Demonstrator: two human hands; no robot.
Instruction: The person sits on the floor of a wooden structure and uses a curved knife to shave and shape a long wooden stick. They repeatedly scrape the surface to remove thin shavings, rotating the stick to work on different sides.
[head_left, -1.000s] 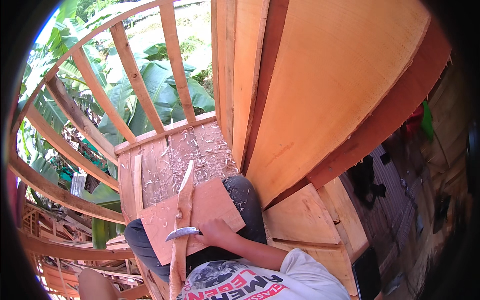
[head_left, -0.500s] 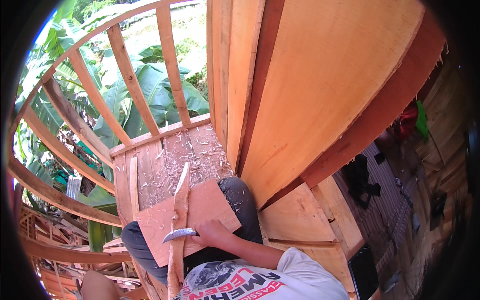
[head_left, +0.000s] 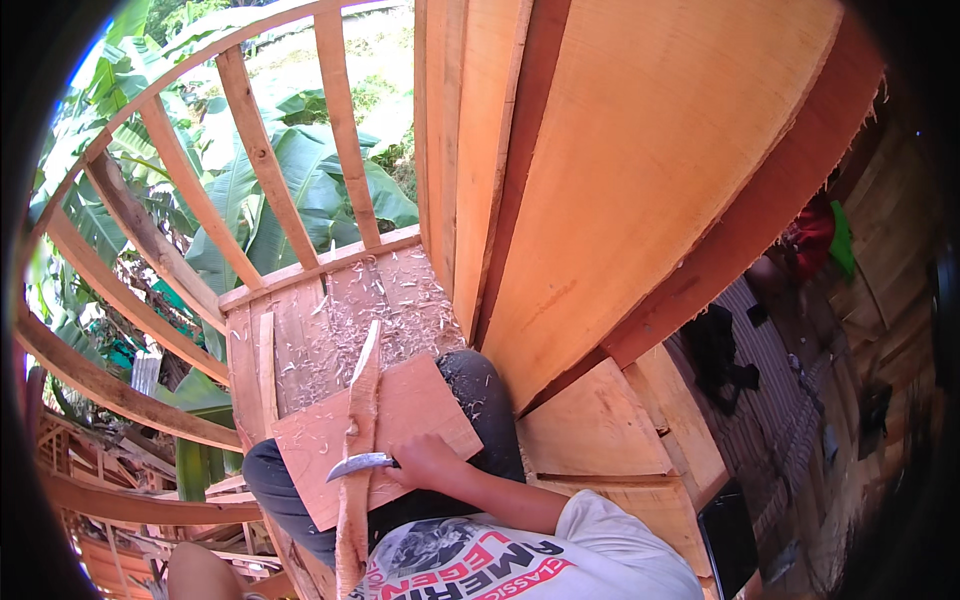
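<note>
My right hand [head_left: 422, 462] is closed round the handle of a knife with a curved, shiny blade [head_left: 358, 465]. The blade points left and lies across a long, rough-edged strip of wood [head_left: 361, 412]. That strip runs lengthwise over a flat reddish board [head_left: 310, 440], which rests across my dark-trousered legs. A few pale shavings are scattered on the board. My left hand does not show; the near end of the strip runs down beside my shirt.
Shavings [head_left: 385, 305] cover the plank floor ahead. A curved railing with wooden slats [head_left: 265, 160] stands at left, banana leaves beyond it. Tall wooden panels [head_left: 640, 180] rise on the right, beside stacked wood blocks [head_left: 590, 430]. A bare limb [head_left: 195, 572] shows at lower left.
My right hand and the knife have shifted very slightly away from me along the strip. The strip and board have hardly moved.
</note>
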